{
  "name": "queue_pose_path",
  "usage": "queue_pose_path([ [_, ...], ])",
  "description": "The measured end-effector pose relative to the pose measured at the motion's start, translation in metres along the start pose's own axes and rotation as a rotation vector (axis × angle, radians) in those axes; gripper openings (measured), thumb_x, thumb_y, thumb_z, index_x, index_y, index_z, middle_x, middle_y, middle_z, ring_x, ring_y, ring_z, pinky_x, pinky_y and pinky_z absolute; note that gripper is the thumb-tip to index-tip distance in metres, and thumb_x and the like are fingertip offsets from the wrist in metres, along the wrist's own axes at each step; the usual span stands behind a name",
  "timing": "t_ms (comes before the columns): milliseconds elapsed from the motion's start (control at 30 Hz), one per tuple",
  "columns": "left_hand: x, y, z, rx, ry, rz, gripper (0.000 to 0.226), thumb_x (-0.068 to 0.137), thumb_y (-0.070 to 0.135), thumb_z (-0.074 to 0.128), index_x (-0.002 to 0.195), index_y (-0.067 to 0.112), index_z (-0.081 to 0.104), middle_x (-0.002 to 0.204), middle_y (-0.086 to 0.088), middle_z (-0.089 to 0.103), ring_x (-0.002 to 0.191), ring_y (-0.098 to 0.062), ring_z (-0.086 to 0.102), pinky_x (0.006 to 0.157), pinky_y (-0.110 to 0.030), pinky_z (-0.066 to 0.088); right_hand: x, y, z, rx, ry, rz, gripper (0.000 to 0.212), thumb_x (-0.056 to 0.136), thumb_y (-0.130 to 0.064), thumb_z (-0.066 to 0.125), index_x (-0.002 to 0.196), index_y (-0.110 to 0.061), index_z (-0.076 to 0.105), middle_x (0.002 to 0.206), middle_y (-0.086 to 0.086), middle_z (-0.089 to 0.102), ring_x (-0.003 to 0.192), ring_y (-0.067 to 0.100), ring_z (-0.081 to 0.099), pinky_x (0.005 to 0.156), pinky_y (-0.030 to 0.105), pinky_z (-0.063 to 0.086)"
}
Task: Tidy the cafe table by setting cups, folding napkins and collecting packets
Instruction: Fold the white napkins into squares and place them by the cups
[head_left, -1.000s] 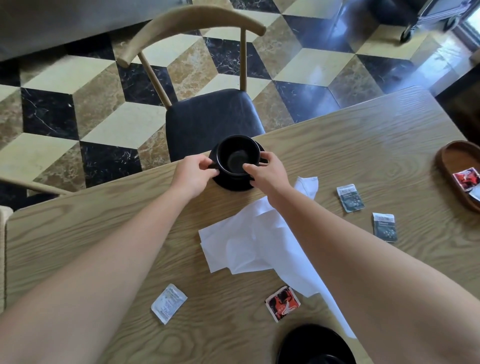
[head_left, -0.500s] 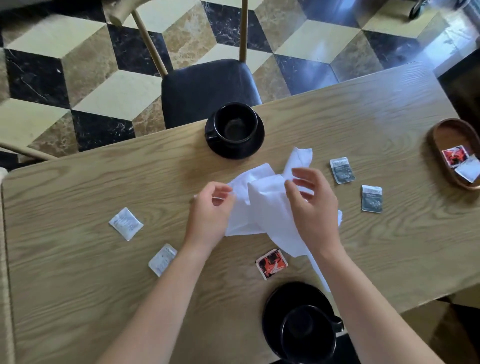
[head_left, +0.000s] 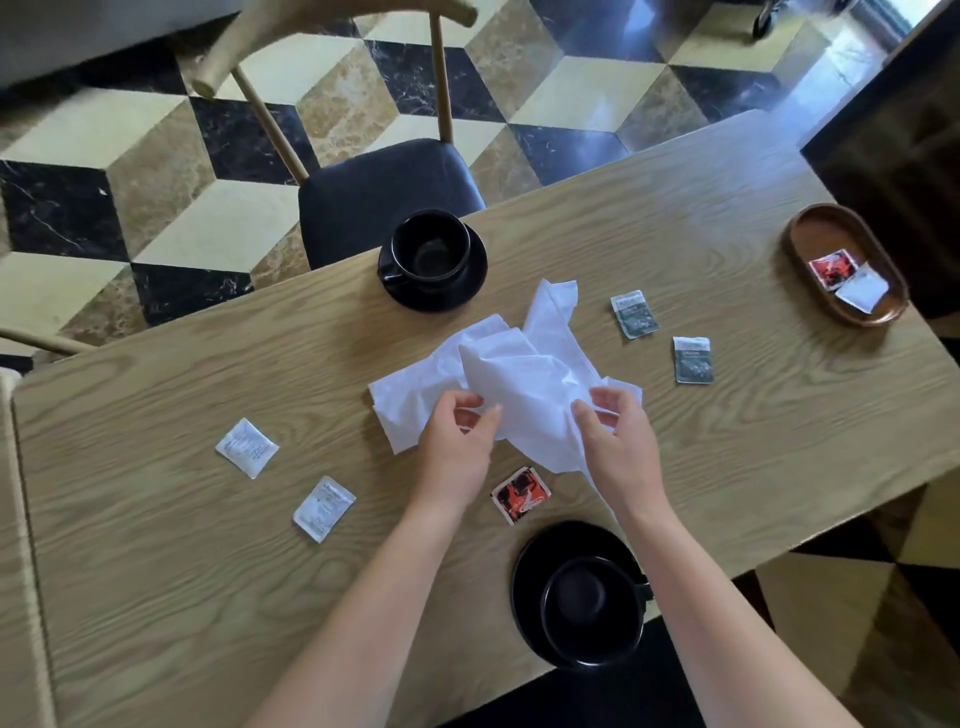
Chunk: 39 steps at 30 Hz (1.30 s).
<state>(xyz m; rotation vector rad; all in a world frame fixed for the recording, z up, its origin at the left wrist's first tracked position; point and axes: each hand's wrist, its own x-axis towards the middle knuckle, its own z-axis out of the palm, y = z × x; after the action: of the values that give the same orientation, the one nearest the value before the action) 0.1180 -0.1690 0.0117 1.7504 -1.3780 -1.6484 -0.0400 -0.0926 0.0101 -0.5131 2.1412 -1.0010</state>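
A crumpled white napkin (head_left: 519, 374) lies mid-table, partly lifted. My left hand (head_left: 457, 441) pinches its near left edge and my right hand (head_left: 621, 441) grips its near right edge. A black cup on a saucer (head_left: 431, 254) stands at the far edge. A second black cup on a saucer (head_left: 587, 597) sits at the near edge. Two white packets (head_left: 247, 447) (head_left: 323, 508) lie at the left. A red packet (head_left: 520, 493) rests between my wrists. Two grey packets (head_left: 634, 313) (head_left: 692, 359) lie to the right.
A brown oval wooden tray (head_left: 810, 228) at the far right holds a red and a white packet. A black-seated wooden chair (head_left: 384, 192) stands behind the far cup. The table's right edge (head_left: 924, 332) drops to a chequered floor.
Both hands left the far cup and saucer, came back to the napkin and took hold of it. They now hold its near edges lower down, and the view has tilted toward me.
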Motion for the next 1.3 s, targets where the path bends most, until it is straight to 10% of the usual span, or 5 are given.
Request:
queue_pose_path([
  [300, 0.012, 0.017, 0.013, 0.01, 0.122, -0.078, 0.009, 0.09, 0.023, 0.067, 0.088, 0.015, 0.067, 0.085, 0.0, 0.073, 0.073, -0.016, 0.073, 0.072, -0.035, 0.06, 0.016, 0.004, -0.002, -0.128, -0.118, 0.255, 0.075, 0.083, -0.062, 0.058, 0.132, -0.007, 0.054, 0.116, 0.0, 0.057, 0.102, 0.022, 0.058, 0.069, 0.03, 0.043],
  [467, 0.009, 0.015, 0.011, 0.061, 0.049, -0.079, 0.007, 0.088, 0.025, 0.065, 0.089, 0.018, 0.064, 0.091, 0.002, 0.072, 0.079, -0.015, 0.072, 0.072, -0.035, 0.059, 0.022, 0.009, -0.012, -0.135, -0.097, 0.219, 0.028, 0.092, -0.043, 0.062, 0.1, -0.016, 0.065, 0.1, 0.0, 0.066, 0.093, 0.023, 0.061, 0.07, 0.032, 0.043],
  [933, -0.015, 0.087, -0.009, 0.342, -0.071, 0.188, 0.009, 0.085, 0.025, 0.058, 0.094, 0.025, 0.055, 0.093, -0.004, 0.066, 0.087, -0.025, 0.066, 0.07, -0.037, 0.053, -0.013, -0.058, -0.057, -0.116, -0.083, -0.34, 0.035, 0.086, -0.027, 0.072, 0.058, -0.02, 0.054, 0.049, -0.012, 0.043, 0.048, 0.006, 0.035, 0.047, 0.02, 0.026],
  [1133, -0.039, 0.126, 0.011, 0.384, -0.226, 0.159, 0.063, 0.08, 0.072, 0.055, 0.095, 0.011, 0.061, 0.078, -0.004, 0.073, 0.068, -0.019, 0.071, 0.062, -0.033, 0.058, -0.051, -0.083, -0.076, -0.337, -0.022, -0.736, 0.018, 0.086, -0.018, 0.077, 0.07, -0.014, 0.069, 0.056, -0.011, 0.047, 0.064, 0.023, 0.047, 0.06, 0.036, 0.04],
  [1300, -0.045, 0.146, 0.007, 0.346, -0.325, 0.037, 0.035, 0.075, 0.042, 0.068, 0.084, 0.008, 0.064, 0.065, -0.011, 0.067, 0.049, -0.02, 0.068, 0.054, -0.033, 0.06, -0.079, -0.101, -0.079, -0.387, -0.053, -0.866, 0.011, 0.09, -0.019, 0.072, 0.08, -0.016, 0.075, 0.065, -0.014, 0.045, 0.072, 0.019, 0.048, 0.062, 0.034, 0.041],
])
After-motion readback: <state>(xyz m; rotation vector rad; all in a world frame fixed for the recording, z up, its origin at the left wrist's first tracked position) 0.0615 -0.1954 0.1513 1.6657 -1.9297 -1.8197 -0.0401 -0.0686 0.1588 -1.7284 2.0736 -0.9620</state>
